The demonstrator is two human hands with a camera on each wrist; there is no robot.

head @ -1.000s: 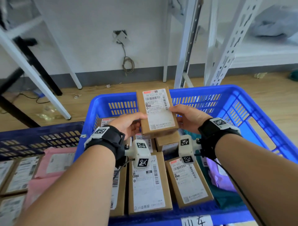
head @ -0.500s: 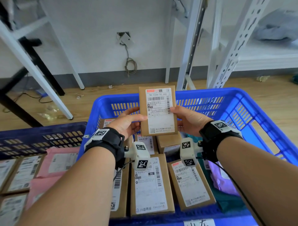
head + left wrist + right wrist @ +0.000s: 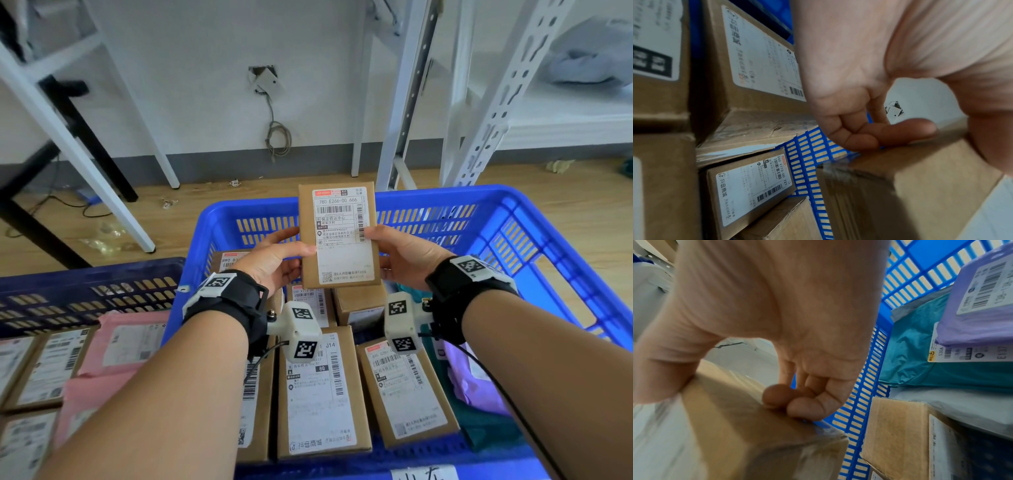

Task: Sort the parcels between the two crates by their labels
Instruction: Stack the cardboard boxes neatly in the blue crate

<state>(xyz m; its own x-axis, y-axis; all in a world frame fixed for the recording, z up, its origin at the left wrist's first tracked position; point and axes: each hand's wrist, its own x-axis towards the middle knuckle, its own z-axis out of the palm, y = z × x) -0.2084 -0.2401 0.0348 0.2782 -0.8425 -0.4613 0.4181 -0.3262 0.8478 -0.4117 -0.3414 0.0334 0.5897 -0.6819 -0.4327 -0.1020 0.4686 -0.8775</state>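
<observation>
A small brown cardboard parcel [image 3: 339, 236] with a white label facing me is held up over the bright blue crate [image 3: 534, 219]. My left hand [image 3: 274, 255] grips its left edge, thumb on the front and fingers behind. My right hand [image 3: 402, 255] grips its right edge the same way. In the left wrist view the parcel [image 3: 910, 186] lies under the curled fingers [image 3: 869, 134]. In the right wrist view the fingertips [image 3: 795, 400] press on the parcel's [image 3: 748, 415] back face. A darker blue crate [image 3: 85, 287] stands on the left.
Several labelled cardboard boxes [image 3: 322, 390] fill the bright blue crate, with purple [image 3: 476, 383] and teal mailers [image 3: 920, 345] at its right. The left crate holds pink mailers [image 3: 113, 359] and boxes [image 3: 41, 370]. White shelf posts [image 3: 411, 92] stand behind on a wooden floor.
Both hands have raised the parcel and tipped it more upright, so its label faces me squarely. The grip of each hand is unchanged.
</observation>
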